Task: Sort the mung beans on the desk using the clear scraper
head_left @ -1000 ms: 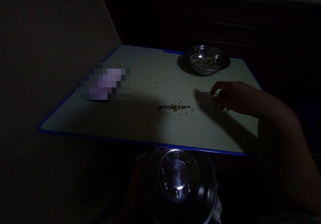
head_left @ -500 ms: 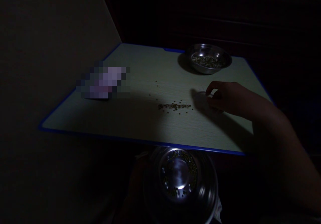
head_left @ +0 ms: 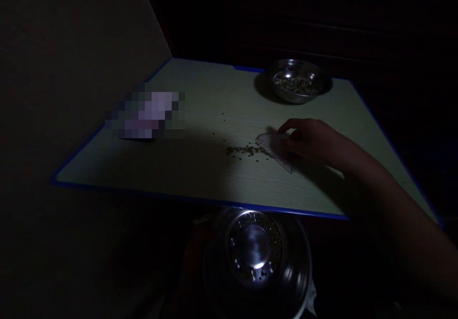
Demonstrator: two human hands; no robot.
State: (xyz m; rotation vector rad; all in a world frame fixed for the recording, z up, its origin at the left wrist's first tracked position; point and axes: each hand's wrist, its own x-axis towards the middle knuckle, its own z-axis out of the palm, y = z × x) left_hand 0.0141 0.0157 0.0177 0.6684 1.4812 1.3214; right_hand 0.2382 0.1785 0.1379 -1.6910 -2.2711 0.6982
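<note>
My right hand [head_left: 307, 140] grips a clear plastic scraper [head_left: 274, 145], which rests tilted on the table with its edge touching the right end of a small patch of green mung beans [head_left: 245, 150]. A few stray beans lie further back. At the far side, a steel bowl [head_left: 315, 94] holds more beans. A second steel bowl [head_left: 255, 262], with beans around its inner wall, sits below the table's near edge. A dark shape beside it may be my left hand [head_left: 191, 262], but it is too dim to tell.
The pale wood-grain table [head_left: 203, 97] has a blue edge and stands against a beige wall [head_left: 71, 71] on its left. A pixelated, blurred object [head_left: 146, 116] lies on its left side. The room is dim, with dark furniture behind.
My right hand has moved left, toward the bean patch. The clear scraper has come out from under it and now stands tilted against the beans. The beans and both bowls have stayed put.
</note>
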